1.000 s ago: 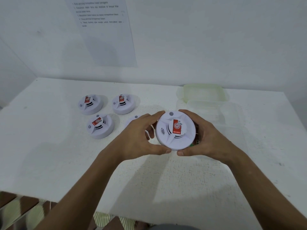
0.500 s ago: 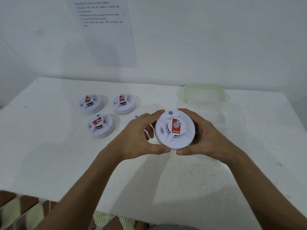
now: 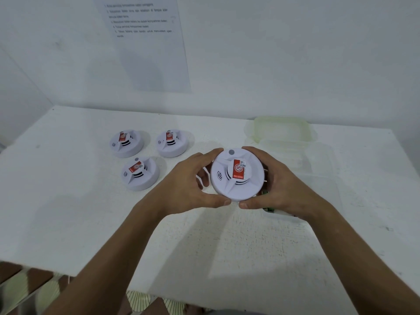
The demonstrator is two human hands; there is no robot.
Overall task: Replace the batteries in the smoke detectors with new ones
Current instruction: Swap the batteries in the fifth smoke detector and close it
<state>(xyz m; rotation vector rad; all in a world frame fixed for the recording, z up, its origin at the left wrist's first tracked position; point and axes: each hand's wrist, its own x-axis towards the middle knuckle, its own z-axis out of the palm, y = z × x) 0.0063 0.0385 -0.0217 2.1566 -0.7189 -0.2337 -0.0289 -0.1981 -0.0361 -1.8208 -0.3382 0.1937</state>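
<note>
White plastic smoke detectors [image 3: 126, 143] sit face-up, closed, in a group of three at the left of the worktop [image 3: 68, 201]. Further right, the left hand [image 3: 188, 183] and right hand [image 3: 279, 185] clasp a fourth detector [image 3: 237, 175] by its rim above the worktop. Whether any battery has been swapped cannot be told; no batteries are plainly visible, so most of the job likely remains.

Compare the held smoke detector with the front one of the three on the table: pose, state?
The held detector is gripped at its rim by the left hand and right hand; the front table detector rests untouched. The held one's red label stands upright; the table one's is slanted. Both are white, round, face up.
</note>
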